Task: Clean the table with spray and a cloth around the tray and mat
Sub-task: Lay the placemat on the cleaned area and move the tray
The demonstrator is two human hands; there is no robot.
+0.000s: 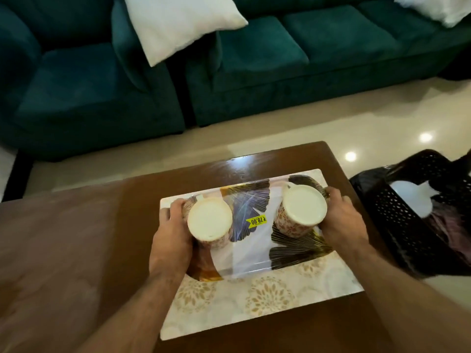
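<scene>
Both forearms reach forward, left hand (171, 231) and right hand (341, 220) gripping opposite short ends of the leaf-patterned rectangular tray (251, 247), its long axis running left to right between them, over the cream floral mat (267, 299).

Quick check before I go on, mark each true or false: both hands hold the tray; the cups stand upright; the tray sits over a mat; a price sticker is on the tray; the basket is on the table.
1. Both hands, left and right, hold the tray at its sides. True.
2. The two cups stand upright. False: they are upside down, bases up.
3. The tray is over the mat. True.
4. A yellow price sticker is on the tray. True.
5. The dark basket is on the table. False: it is beside the table, to the right.
</scene>
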